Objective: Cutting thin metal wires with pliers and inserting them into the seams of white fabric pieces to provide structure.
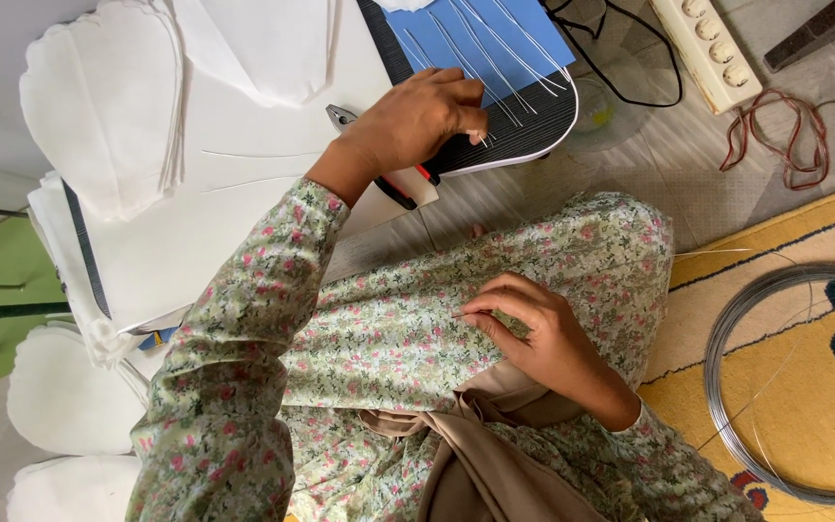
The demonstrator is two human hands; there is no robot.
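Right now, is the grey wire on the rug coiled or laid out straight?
Coiled: the wire lies as a round ring of many loops on the yellow rug, with a loose end crossing it.

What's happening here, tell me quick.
A person in a floral dress sits on the floor. The left hand reaches onto a dark tray where cut wire pieces lie on a blue sheet, fingertips on the wires. The right hand rests on the lap, pinching what looks like a thin wire end. Pliers lie under the left wrist, white petal-shaped fabric pieces are stacked to the side, and a wire coil sits on the yellow rug.
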